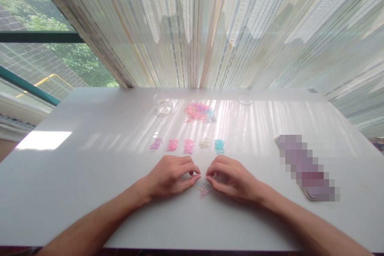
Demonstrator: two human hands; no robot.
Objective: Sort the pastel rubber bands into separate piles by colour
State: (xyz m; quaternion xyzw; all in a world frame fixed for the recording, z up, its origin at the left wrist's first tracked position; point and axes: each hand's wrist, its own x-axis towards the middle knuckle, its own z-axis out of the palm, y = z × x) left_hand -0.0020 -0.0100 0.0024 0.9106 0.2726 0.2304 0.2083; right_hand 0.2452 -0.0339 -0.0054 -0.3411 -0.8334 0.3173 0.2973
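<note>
My left hand [175,176] and my right hand [231,178] face each other over the white table, a small gap between their fingertips. Both are closed in a pinch, thumb against forefinger. Whatever they pinch is too small to make out. Just below the fingertips lies a little heap of thin pink and pale loops [205,192], partly covered by my right hand. Beyond the hands, small sorted piles form a row: purple loops [156,144], coral-pink loops [173,145], pink loops [189,145], cream loops [204,144] and turquoise loops [219,146].
A larger mixed pile of loops [199,113] lies farther back. Beside it on the left is a clear round dish [164,108], and a clear round lid or dish [245,99] is on the right. A blurred-out flat object [306,168] rests at right. Striped curtains [198,28] hang behind the table [75,192].
</note>
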